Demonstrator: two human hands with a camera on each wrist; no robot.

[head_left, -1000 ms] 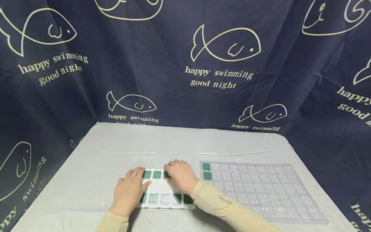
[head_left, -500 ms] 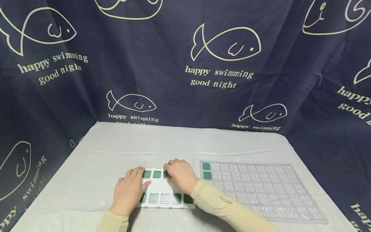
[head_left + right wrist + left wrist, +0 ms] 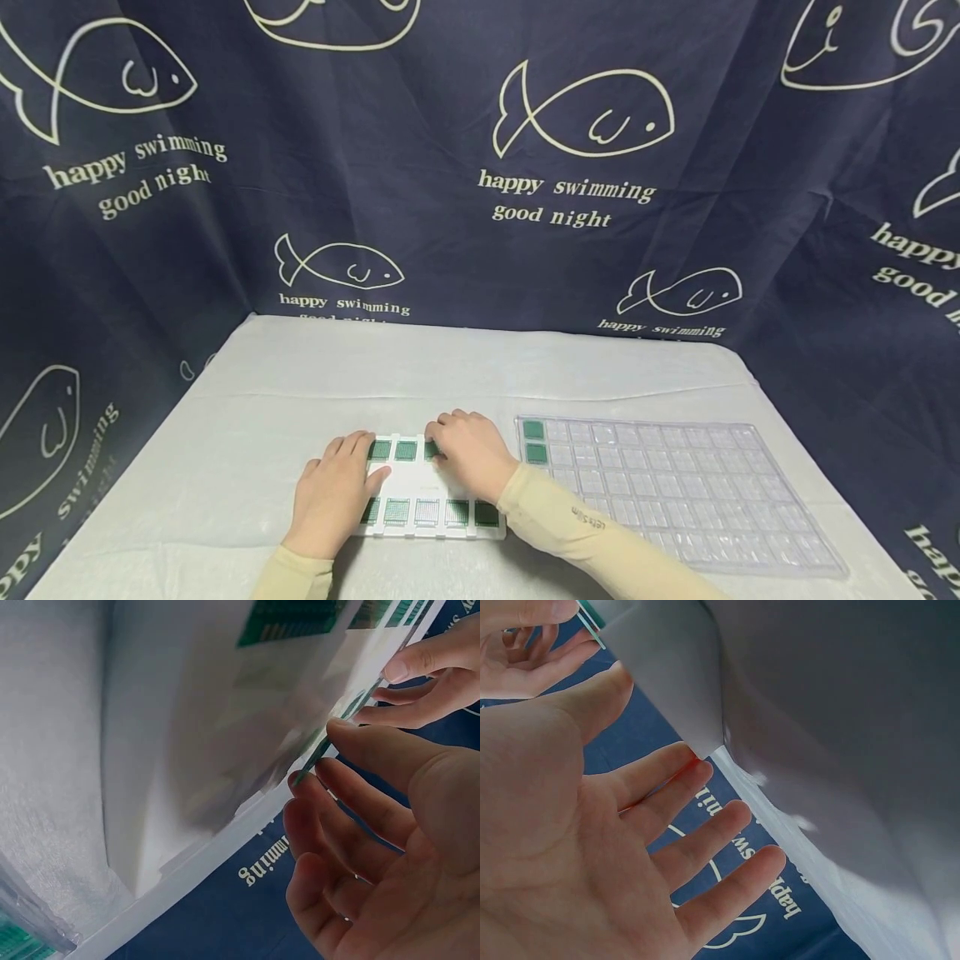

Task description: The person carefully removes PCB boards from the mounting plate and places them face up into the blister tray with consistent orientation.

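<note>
In the head view a white plastic tray point(image 3: 408, 482) lies on the table, with green circuit boards point(image 3: 397, 511) set in slots along its far and near sides. My left hand point(image 3: 330, 492) rests at the tray's left end, its fingers fairly straight and the index fingertip at a corner in the left wrist view. My right hand point(image 3: 471, 454) is over the far right part of the tray. In the right wrist view its thumb and fingertips pinch the edge of a small green circuit board point(image 3: 313, 759); whether the board sits in its slot I cannot tell.
A clear compartment tray point(image 3: 654, 460) lies to the right, partly behind my right sleeve point(image 3: 585, 525). Two green boards point(image 3: 536, 453) sit in its left column. A dark blue fish-print curtain point(image 3: 442, 167) surrounds the white-covered table point(image 3: 450, 362).
My right hand and sleeve have shifted very slightly to the right. The left hand and both trays look the same.
</note>
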